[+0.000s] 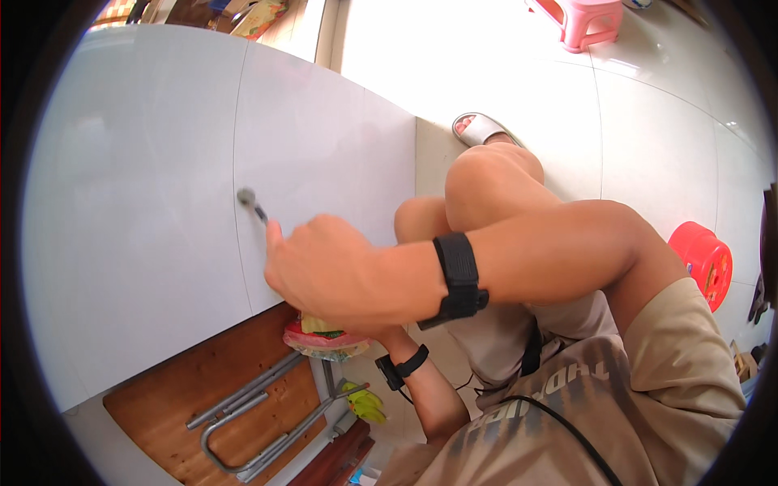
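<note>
Tool [260, 214] in right hand [320, 267] seemingly borders panel seam [233, 154].

White prevailed — pink and red accented it.
At ten o'clock the panel [154, 186] was white with thin grey seams, the tool [247, 198] grey-tipped; toward eight, the board [162, 389] was orange-brown; near one, the stool [592, 18] pink; at three, the plastic object [698, 257] red; toward five, the shirt [567, 454] beige — darkly printed.

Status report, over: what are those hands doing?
Right hand gripping round-ended tool. Tool's end near seam in white panel. Left hand mostly hidden behind right. Nothing visible blocking tool.
</note>
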`<state>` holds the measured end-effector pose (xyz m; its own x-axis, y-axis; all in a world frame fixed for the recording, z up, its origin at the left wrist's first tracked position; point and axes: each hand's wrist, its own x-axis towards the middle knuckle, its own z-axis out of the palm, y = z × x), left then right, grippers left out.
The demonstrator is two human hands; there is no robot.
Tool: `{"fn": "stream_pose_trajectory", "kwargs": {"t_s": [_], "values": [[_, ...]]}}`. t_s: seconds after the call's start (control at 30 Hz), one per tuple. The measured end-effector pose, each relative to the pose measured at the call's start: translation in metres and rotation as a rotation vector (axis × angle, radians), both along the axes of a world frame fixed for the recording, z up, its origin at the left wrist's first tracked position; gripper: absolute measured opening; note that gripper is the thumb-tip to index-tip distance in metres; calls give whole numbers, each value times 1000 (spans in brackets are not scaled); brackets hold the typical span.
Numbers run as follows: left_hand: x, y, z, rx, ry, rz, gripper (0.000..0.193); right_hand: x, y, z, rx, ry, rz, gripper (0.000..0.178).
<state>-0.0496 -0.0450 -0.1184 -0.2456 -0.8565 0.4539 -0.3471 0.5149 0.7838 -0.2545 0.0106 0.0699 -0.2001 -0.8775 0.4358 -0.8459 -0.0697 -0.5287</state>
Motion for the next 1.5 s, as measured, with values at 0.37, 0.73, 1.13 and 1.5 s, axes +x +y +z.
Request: {"fn": "stream_pose_trajectory", "kwargs": {"t_s": [0.37,0.73,1.13,1.5], "values": [[0,29,2,143,96,46,8,34,11,-7,23,34,94,66],[-71,-16,120,-47,246,209,19,41,-4,-8,175,-155,18,69],[-88,-4,119,101,304,327,15,39,1,-1,215,-100,113,68],[-12,65,-12,561,63,178,15,70,28,-11,146,-7,333,71]]}}
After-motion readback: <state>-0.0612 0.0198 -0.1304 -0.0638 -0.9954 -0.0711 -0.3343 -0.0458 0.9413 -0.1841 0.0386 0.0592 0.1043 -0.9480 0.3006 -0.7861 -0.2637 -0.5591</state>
